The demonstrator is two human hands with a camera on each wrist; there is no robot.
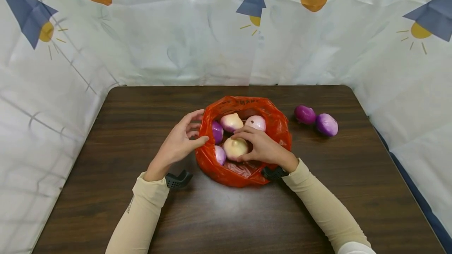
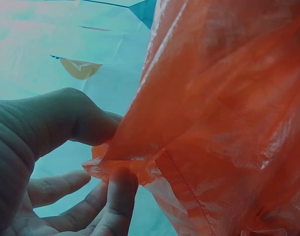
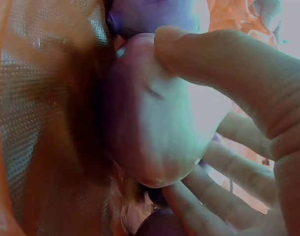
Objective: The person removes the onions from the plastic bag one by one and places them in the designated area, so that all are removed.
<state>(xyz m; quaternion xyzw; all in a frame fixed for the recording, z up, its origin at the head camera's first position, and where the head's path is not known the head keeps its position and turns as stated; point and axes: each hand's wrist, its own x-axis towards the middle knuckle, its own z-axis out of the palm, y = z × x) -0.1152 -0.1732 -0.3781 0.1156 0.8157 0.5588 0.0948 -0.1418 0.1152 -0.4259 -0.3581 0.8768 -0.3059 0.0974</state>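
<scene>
- Nearest me, my right hand (image 1: 263,147) curls round a pale onion (image 1: 234,148) inside the orange bag (image 1: 240,173); the right wrist view shows thumb and fingers (image 3: 238,73) wrapped over it, so the grip is firm.
- My left hand (image 1: 180,140) pinches the bag's rim between thumb and fingertip (image 2: 121,189), which I judge keeps the mouth open and the bag steady while the other hand works inside.
- Deeper in the bag lie more onions, pale ones (image 1: 231,122) and a purple one (image 1: 217,131), packed against one another.
- Farther right, two purple onions (image 1: 316,120) sit touching on the dark wooden table (image 1: 141,101), well apart from the bag.
- Beyond, a printed sheet (image 1: 194,30) walls off the table.
</scene>
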